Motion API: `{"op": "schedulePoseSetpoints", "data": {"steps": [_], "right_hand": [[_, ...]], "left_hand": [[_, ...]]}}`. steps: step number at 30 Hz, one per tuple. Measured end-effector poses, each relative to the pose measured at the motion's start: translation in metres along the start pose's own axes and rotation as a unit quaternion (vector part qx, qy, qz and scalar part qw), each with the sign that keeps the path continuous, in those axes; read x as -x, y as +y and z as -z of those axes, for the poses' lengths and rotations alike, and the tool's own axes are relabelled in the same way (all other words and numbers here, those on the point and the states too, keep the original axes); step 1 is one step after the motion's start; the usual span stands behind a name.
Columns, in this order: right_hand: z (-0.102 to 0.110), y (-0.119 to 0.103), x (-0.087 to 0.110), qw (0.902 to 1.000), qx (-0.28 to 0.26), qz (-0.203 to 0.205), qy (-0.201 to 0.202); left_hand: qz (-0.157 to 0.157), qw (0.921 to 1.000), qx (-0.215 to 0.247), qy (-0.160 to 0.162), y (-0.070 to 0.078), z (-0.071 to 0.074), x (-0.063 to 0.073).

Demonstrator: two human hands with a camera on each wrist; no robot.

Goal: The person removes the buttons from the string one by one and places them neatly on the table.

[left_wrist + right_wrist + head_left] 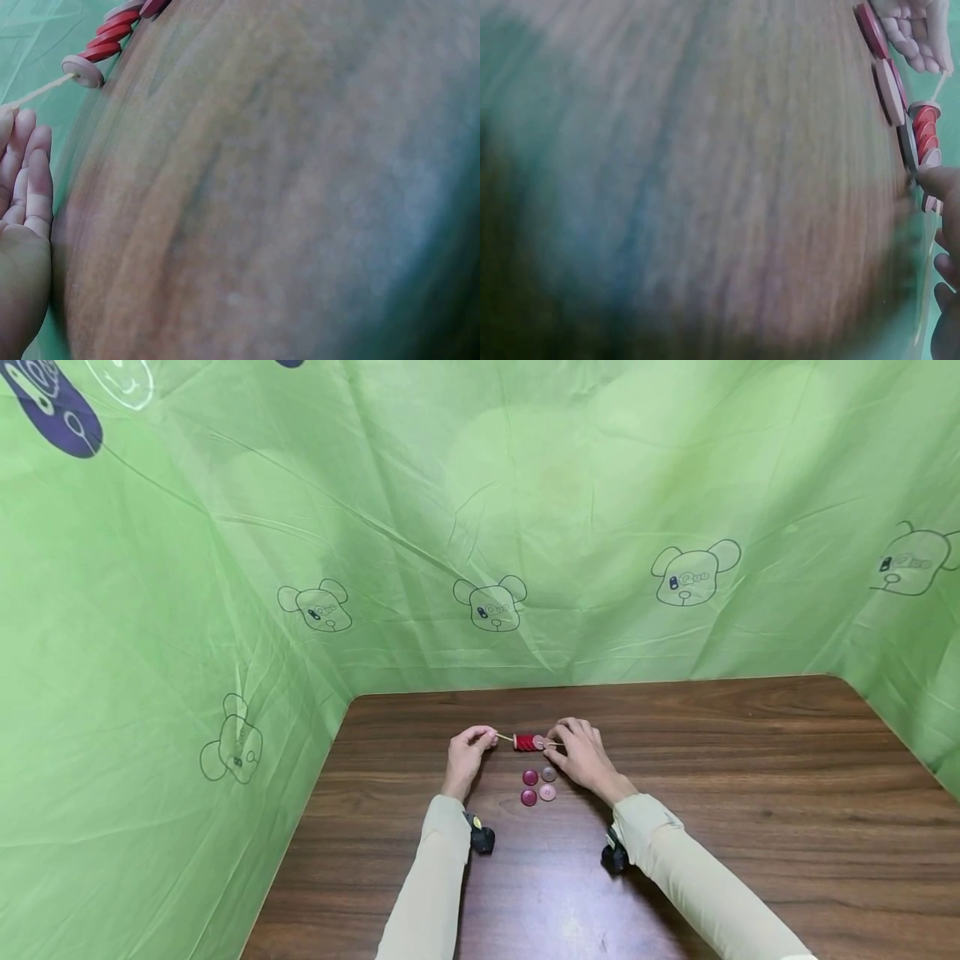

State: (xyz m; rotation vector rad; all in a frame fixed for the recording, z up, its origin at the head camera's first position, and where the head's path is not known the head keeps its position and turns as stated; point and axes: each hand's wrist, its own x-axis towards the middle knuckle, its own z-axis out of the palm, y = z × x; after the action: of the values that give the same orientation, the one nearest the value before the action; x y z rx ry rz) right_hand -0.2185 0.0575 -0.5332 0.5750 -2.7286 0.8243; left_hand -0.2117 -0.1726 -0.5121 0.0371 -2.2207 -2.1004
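Note:
Between the two hands runs a pale yellow cord [505,737] threaded through a row of red buttons [524,742], with a pale pink button [81,71] at the left end of the row. My left hand [467,757] pinches the cord with thumb and fingertip, left of the row. At the other end my right hand [584,755] pinches a pinkish button [538,742] on the cord. More cord trails down past the right fingers in the right wrist view. Nearer me, several loose buttons lie on the table: two magenta ones [530,777], a pink one [547,792] and a greyish one [549,773].
A brown wood-grain table [750,802] lies under the hands. Green cloth [585,527] printed with bear outlines hangs behind it and at both sides. Dark wrist cameras [482,840] sit at both cuffs.

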Motion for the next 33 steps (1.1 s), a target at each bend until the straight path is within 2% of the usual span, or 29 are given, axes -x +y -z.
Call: {"op": "schedulePoseSetpoints", "data": {"steps": [33], "right_hand": [[0.015, 0.028, 0.012, 0.9998, -0.004, -0.009, 0.017]], "left_hand": [[0.002, 1.0000, 0.004, 0.000, 0.000, 0.000, 0.000]]}}
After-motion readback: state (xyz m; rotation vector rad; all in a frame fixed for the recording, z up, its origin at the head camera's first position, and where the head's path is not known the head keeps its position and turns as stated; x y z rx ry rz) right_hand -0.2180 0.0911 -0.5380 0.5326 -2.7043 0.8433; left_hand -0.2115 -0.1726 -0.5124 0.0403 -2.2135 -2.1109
